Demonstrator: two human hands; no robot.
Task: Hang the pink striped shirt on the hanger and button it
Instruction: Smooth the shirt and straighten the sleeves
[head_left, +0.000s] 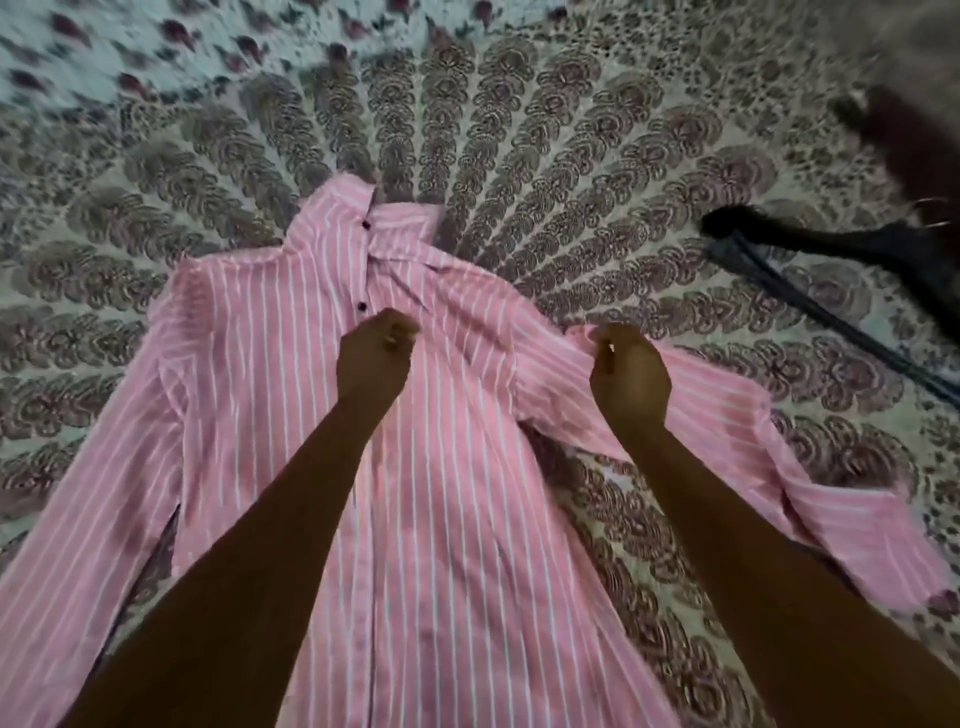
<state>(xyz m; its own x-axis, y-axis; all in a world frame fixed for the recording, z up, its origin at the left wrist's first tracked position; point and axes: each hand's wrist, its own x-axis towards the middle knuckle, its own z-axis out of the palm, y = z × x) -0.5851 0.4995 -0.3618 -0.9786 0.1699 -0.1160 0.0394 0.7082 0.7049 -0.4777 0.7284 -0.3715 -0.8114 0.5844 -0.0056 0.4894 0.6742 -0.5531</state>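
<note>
Nearest the camera, lower frame: two bare forearms reach forward over the shirt hem, one to each side of the placket.
Pink striped shirt (291, 415): lies front-up and spread flat on the bed, collar away from the person, hem toward them. A flat layout keeps the front panels reachable before hanging.
Left hand (375, 357): fingers curled at the placket just below the second dark button, apparently pinching the front edge; motion blur prevents certainty. Probable purpose: opening or lifting the front panel so a hanger can enter.
Right hand (628, 375): grip closed on a fold of cloth at the shirt's right shoulder and sleeve junction, raising it slightly off the bed. This likely frees the shoulder for insertion.
Buttons (362, 307): two dark buttons visible near the collar; whether they are fastened cannot be read.
Bed (571, 156): covered by a patterned printed spread, serving as the work surface.
Hanger (831, 244): dark, lying on the spread to the right of the collar, well apart from both hands, unused. Placement keeps it within reach.
Task status: hanging not yet begun; buttoning follows.
</note>
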